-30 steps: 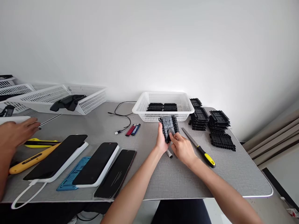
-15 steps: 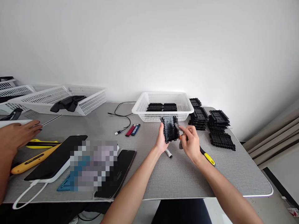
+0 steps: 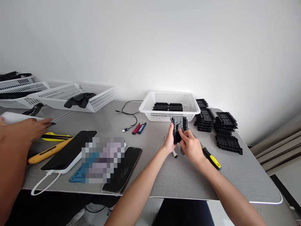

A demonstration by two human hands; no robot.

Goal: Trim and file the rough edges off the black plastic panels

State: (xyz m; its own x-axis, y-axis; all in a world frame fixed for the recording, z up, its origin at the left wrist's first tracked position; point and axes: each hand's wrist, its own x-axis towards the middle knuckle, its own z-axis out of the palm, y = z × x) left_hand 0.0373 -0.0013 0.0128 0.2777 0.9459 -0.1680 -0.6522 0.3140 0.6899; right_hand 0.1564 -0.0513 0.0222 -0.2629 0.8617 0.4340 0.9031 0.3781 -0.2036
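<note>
My left hand (image 3: 169,140) grips a black plastic panel (image 3: 179,121) with toothed edges by its left side, holding it raised and tilted above the table. At the panel's face is my right hand (image 3: 191,146), fingers curled, with a dark grey tip or small piece at the fingertips that I cannot make out. Partly hidden behind the right hand lies a tool with a black and yellow handle (image 3: 211,158). A white marker pen (image 3: 174,153) rests on the table below the panel.
A white basket (image 3: 169,116) with black panels stands behind; stacks of similar panels (image 3: 205,119) are at its right. Leftward lie two lighters (image 3: 139,128), a cable (image 3: 135,117), phones (image 3: 124,169) and a yellow-handled cutter (image 3: 48,152). Another person's hand (image 3: 35,127) is at far left.
The view has swung slightly left, so things appear further right. My right hand's fingers have moved from the panel's right edge onto its face. The other person's hand remains at the left.
</note>
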